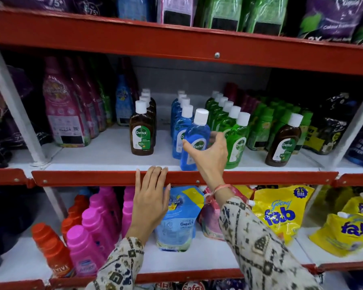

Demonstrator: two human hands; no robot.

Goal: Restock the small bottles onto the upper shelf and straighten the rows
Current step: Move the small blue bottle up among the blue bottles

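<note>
Head view: right hand point(208, 155) grips a tilted blue bottle point(194, 141) at the front of the blue row on the upper shelf point(105, 149), between the brown row point(144, 126) and the green row point(228, 126). Left hand point(151, 197) rests flat, fingers on the red shelf edge point(82, 178), holding nothing. A lone brown bottle point(284, 141) stands further right.

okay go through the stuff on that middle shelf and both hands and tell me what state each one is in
Right hand: fingers around the front blue bottle.
Front blue bottle: capped, tilted, at the shelf's front edge.
Left hand: flat on the red shelf edge, holding nothing.
Brown row: upright, capped, in line.
Green row: capped, in line.
Lone brown bottle: capped, leaning slightly, apart from its row.
</note>
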